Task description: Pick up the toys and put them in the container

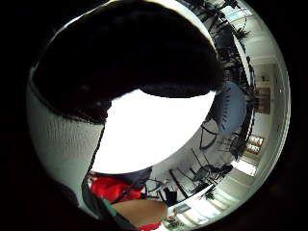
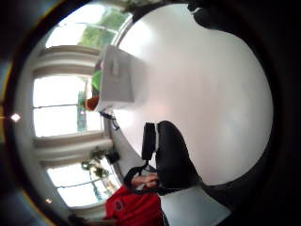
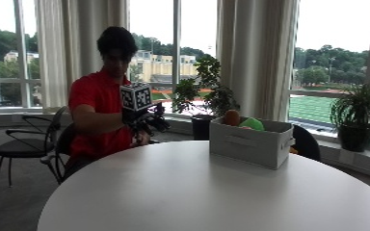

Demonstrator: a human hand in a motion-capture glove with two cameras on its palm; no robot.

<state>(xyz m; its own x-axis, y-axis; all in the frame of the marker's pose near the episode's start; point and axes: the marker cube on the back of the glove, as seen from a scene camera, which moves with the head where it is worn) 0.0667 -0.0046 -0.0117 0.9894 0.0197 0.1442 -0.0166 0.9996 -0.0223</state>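
Toys sit inside the grey fabric container (image 3: 252, 143) on the round white table (image 3: 191, 192): we see an orange toy (image 3: 231, 117) and a green toy (image 3: 252, 123) poking above its rim, side by side. We count 2 toys; any others are hidden by the container walls. Container stands toward the far window side of the table, upright, handle slot on its front wall.

Person in a red shirt (image 3: 98, 113) sits at the table's far left edge. Gloved right hand (image 3: 148, 121) is raised above the table edge, well apart from the container, holding nothing we can see. Fingers are small and dark against the body in the outside view; we cannot tell if they are apart or curled.

Thumb-side palm view shows the container (image 2: 117, 80) on the table (image 2: 207, 94), with orange and green at its open top.
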